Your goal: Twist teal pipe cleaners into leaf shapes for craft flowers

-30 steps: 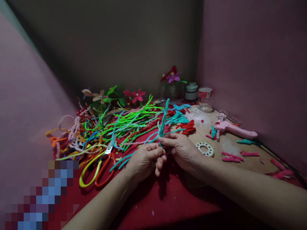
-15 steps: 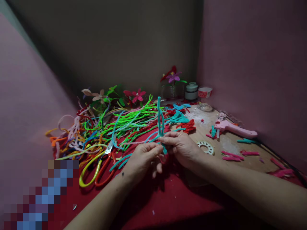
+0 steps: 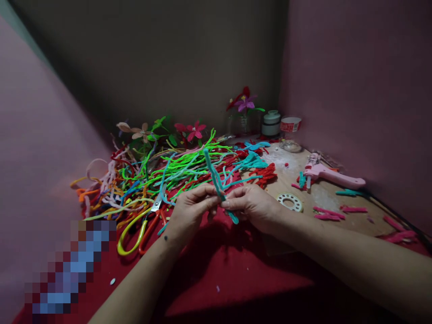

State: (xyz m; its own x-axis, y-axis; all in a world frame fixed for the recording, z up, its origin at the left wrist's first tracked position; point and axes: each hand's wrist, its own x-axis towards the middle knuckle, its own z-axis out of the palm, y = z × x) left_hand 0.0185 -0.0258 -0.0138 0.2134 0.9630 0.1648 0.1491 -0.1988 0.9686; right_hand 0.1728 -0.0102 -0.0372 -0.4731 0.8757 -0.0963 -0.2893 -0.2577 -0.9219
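Note:
A folded turquoise pipe cleaner [image 3: 213, 171] slants up and to the left out of my pinched fingertips, its lower end poking out below them. My left hand [image 3: 194, 204] grips it from the left side, thumb and fingers closed. From the right, my right hand [image 3: 251, 202] pinches the same piece, close against the left fingertips. Behind the hands spreads a heap of loose pipe cleaners [image 3: 185, 166], mostly bright green. Yellow and orange handled scissors [image 3: 133, 240] lie left of my left hand, blades under some strands.
A pink glue gun [image 3: 332, 174] rests on a brown board [image 3: 357, 222] at right, near a cream ring with holes [image 3: 289, 196] and pink pieces [image 3: 329, 212]. At the back stand pipe-cleaner flowers [image 3: 195, 130], a grey-green jar [image 3: 271, 122] and a clear cup [image 3: 290, 123].
The turquoise pipe cleaner has gone from upright to leaning left, and its two strands lie closer together. My left hand has shifted slightly left and up. The view has moved a little.

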